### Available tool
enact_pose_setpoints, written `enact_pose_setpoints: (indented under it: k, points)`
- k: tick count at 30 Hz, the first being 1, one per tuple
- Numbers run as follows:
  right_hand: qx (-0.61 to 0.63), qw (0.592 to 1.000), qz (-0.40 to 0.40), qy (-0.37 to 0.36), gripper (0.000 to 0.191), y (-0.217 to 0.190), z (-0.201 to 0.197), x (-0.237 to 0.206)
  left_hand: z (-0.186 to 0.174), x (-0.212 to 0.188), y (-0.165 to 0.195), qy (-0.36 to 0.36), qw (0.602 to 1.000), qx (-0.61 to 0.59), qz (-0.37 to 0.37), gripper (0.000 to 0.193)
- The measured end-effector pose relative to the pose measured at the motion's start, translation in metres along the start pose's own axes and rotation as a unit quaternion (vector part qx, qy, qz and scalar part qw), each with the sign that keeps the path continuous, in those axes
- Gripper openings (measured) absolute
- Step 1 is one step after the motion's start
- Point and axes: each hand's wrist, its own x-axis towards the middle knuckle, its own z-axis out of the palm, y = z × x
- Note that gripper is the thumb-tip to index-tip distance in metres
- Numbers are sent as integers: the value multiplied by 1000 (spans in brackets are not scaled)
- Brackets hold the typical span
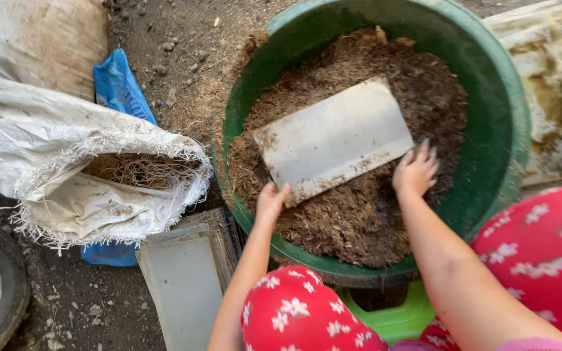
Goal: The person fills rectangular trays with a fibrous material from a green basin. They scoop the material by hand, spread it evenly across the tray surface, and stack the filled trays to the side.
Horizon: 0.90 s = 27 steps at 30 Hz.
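Free room and obstacles about the green basin [508, 123]: its interior is filled with brown fibrous mulch [365, 214], on which a grey flat tray [334, 138] lies tilted, covering the centre; open mulch remains along the far and near rim. Left of the basin, an open white sack [66, 169] and stacked grey trays [187, 279] block the ground

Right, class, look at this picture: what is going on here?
A seated person in red flowered trousers leans over a green basin full of brown fibrous material. The left hand grips the near corner of a flat grey tray lying on it; the right hand presses into the material beside the tray.
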Motion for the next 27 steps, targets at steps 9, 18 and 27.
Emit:
enact_pose_setpoints:
  k: [9,18,27]
  points:
    - [-214,934,-90,-270,92,11,-18,-92,-25,-21,160,71,987,22,142,29]
    - [-191,918,-66,-341,114,-4,-31,-88,-41,-101,312,179,866,286,369,18]
    - [-222,903,-68,-363,133,-6,-28,-75,-52,-69,246,60,794,329,507,23]
